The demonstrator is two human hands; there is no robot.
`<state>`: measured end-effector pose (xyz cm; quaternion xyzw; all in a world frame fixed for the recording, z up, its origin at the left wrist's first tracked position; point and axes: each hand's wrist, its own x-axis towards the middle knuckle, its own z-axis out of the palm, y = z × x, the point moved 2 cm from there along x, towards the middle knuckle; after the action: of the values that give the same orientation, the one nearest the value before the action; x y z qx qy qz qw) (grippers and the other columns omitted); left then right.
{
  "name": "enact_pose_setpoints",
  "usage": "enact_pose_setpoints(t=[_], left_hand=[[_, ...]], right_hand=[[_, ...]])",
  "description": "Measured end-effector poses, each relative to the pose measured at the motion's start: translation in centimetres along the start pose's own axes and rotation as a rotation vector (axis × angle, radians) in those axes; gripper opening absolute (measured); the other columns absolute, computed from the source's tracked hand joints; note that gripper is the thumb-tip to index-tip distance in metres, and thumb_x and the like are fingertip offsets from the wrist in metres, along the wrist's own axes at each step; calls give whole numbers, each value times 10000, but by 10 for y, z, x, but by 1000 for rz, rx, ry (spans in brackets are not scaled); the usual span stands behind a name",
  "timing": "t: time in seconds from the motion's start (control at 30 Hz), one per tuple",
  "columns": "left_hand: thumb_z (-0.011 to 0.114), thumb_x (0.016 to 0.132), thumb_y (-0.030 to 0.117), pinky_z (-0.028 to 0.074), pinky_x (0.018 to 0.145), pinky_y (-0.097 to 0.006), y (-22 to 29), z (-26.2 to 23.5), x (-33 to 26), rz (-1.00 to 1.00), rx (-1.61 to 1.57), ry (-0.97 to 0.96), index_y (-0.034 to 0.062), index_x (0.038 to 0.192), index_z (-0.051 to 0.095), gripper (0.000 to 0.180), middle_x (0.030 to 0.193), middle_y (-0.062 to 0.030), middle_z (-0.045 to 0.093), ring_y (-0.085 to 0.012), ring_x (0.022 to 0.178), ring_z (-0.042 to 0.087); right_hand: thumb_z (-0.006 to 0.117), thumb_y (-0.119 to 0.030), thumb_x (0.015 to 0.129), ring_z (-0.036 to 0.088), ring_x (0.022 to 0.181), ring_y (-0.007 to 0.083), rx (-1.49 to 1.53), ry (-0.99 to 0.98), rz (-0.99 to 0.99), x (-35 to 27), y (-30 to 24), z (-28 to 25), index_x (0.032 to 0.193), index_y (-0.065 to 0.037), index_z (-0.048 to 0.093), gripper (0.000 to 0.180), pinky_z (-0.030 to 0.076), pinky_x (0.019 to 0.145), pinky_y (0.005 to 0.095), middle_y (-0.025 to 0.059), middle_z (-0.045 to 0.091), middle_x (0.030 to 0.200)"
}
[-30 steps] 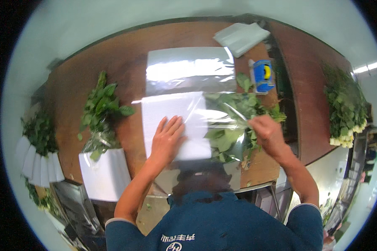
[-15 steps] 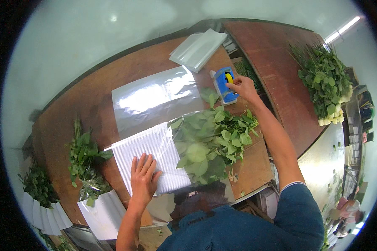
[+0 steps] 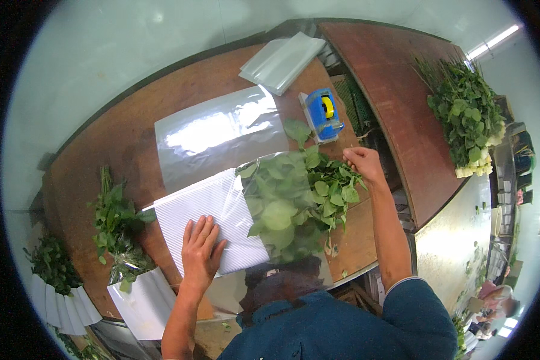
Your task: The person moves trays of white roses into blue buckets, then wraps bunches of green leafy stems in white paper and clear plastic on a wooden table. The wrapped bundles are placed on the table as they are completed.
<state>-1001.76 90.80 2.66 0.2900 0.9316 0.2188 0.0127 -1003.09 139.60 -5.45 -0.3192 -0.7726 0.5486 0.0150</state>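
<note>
My left hand [image 3: 201, 249] lies flat, fingers spread, on a white corrugated sheet [image 3: 192, 219] wrapped round one end of a bouquet. Leafy green stems [image 3: 330, 192] stick out of the wrap's right side, partly under clear film [image 3: 276, 210]. My right hand [image 3: 365, 163] is raised just right of the leaves, thumb and forefinger pinched together. Anything in that pinch is too small or too clear to make out. Just beyond it stands a blue tape dispenser [image 3: 324, 117] with a yellow core.
Clear film sheets [image 3: 222, 129] lie behind the bouquet, and more [image 3: 282, 60] at the back. Wrapped bunches [image 3: 141, 306] stand at the left. A bundle of pale roses [image 3: 468, 120] lies on the red-brown table [image 3: 390, 90] at right. A person [image 3: 495, 303] is far off at lower right.
My right hand has drawn away from the tape dispenser, toward me and slightly right, with fingers still pinched. My left hand stays flat on the white sheet.
</note>
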Motion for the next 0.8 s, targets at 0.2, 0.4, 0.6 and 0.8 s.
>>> enact_pose_setpoints(t=[0.2, 0.4, 0.6, 0.8], left_hand=[[799, 828, 123, 370, 1174, -527, -7, 5, -3, 51, 11, 28, -15, 1169, 697, 382, 1352, -185, 659, -340, 1330, 576], [780, 862, 152, 350, 1188, -516, -11, 11, -11, 15, -25, 53, 20, 1195, 695, 368, 1373, -163, 649, -322, 1352, 557], [778, 866, 169, 348, 1195, -499, -13, 11, -11, 35, -24, 75, 30, 1197, 698, 368, 1386, -149, 646, -302, 1368, 548], [768, 856, 157, 342, 1204, -497, -7, 15, -17, 11, 2, 72, 29, 1188, 699, 363, 1381, -133, 654, -304, 1368, 550]], right_hand=[[690, -186, 884, 688, 863, 483, -980, 225, -379, 41, 14, 6, 842, 36, 674, 226, 555, 726, 532, 280, 689, 865], [723, -211, 939, 517, 629, 67, -216, -13, -151, -23, -52, 22, 882, -20, 744, 201, 421, 578, 288, 14, 661, 754], [763, -204, 939, 520, 584, 26, 486, -432, 85, -212, -152, 173, 929, -65, 728, 144, 401, 520, 192, -20, 662, 763], [761, -229, 933, 543, 542, 70, 365, -424, 227, -214, -58, 262, 768, 14, 689, 303, 416, 501, 223, 36, 662, 683]])
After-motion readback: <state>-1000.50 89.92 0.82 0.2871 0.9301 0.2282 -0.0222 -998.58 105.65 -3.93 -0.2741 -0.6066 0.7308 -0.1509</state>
